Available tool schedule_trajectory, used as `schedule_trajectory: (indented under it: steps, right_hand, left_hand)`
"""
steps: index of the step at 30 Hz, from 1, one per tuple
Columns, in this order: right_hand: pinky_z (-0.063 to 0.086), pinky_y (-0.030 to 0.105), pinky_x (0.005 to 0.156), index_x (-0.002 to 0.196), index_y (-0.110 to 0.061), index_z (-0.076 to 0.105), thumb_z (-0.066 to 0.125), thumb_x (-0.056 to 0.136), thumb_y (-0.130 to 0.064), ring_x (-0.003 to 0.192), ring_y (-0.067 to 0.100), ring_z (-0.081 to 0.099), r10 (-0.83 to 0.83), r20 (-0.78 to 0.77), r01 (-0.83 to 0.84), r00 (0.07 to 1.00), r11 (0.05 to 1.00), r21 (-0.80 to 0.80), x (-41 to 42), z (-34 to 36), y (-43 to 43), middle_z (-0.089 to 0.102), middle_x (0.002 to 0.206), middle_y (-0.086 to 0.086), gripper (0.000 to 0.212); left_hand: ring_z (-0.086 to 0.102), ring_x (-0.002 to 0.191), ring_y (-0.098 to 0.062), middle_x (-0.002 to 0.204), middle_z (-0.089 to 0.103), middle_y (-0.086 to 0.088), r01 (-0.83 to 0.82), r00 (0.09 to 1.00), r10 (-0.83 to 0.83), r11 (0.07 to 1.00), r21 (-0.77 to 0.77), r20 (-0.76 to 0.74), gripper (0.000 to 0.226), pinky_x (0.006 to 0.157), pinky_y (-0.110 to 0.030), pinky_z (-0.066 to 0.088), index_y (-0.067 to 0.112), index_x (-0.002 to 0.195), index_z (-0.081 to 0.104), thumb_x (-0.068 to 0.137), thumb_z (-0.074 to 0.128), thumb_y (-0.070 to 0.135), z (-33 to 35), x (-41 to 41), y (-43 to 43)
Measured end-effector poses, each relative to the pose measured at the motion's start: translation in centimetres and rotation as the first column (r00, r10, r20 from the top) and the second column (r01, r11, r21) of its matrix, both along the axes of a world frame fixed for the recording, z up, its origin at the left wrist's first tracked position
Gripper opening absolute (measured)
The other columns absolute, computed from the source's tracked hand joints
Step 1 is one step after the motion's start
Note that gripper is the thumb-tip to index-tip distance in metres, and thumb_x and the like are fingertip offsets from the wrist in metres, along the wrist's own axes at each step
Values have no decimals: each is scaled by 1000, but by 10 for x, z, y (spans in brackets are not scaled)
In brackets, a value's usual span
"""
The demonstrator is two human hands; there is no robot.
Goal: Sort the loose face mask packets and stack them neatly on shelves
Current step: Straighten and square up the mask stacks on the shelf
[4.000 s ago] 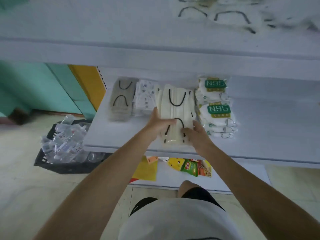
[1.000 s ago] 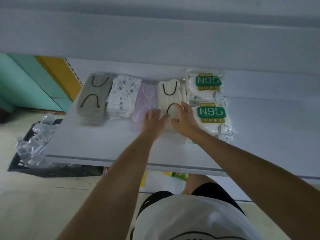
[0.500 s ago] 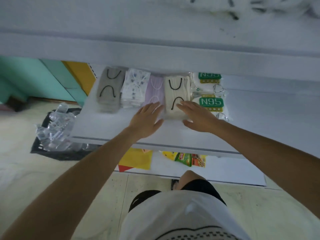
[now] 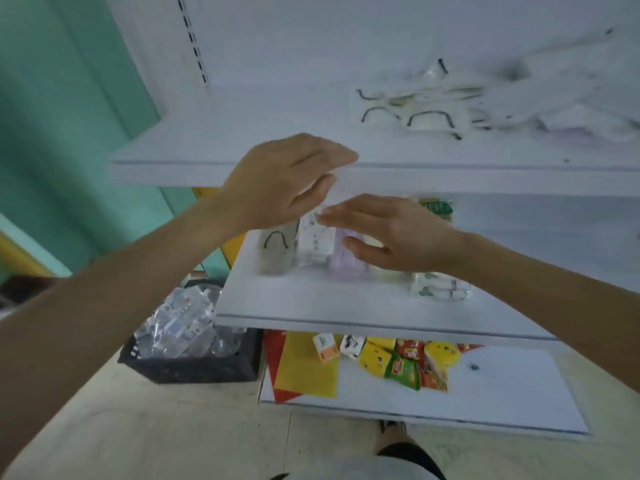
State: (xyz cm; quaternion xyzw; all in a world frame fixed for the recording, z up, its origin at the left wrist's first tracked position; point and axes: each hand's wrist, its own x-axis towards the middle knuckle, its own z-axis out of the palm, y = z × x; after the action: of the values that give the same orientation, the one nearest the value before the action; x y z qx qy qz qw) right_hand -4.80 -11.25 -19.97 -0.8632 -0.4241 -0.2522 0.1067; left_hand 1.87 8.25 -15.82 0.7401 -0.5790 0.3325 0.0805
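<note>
On the middle shelf stand sorted stacks of mask packets: grey, white patterned, lilac and N95 packets further right. A loose, blurred heap of mask packets lies on the upper shelf. My left hand hovers in front of the upper shelf's edge, fingers relaxed and empty. My right hand is raised above the middle shelf with straight fingers, hiding the cream stack and holding nothing.
A black crate full of clear plastic packets stands on the floor at the left. The bottom shelf carries coloured snack packets and a yellow sheet. A teal wall lies to the left.
Both hands have lifted off the cream stack on the middle shelf and risen toward the upper shelf. The view has tilted up, showing the loose heap above.
</note>
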Motion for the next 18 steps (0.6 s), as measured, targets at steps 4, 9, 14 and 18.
schedule_trajectory:
  steps: [4,9,14,18]
  right_hand:
    - [49,31,77,114,-2,64,52,90,-11,95,28,65,-104,171,98,980,994,42,21,49,-16,66,109,14,28]
    - [29,40,108,139,-16,42,51,92,-44,132,30,35,-727,-155,715,669,687,-129,76,67,-80,40,143,11,56]
    - [25,44,106,133,-24,44,32,89,-65,129,32,35,-829,-366,728,422,551,-409,101,53,-115,44,137,13,61]
    - [16,36,109,139,-25,43,37,94,-54,131,21,37,-693,-463,608,553,715,-344,102,57,-129,47,139,6,54]
  left_hand:
    - [53,116,-30,130,56,-13,-241,961,229,968,-68,-153,40,89,-40,46,8,136,47,99,41,20,37,40,-13]
    - [35,133,-26,148,36,-8,-415,773,440,896,161,-458,47,106,-38,33,18,146,30,101,38,29,35,85,-45]
    - [37,131,-30,144,38,-13,-379,628,533,846,375,-567,43,106,-43,34,23,141,39,100,35,39,16,119,-97]
    - [52,109,-35,108,51,-14,-413,586,533,845,341,-611,24,84,-37,40,19,93,52,100,33,32,13,140,-137]
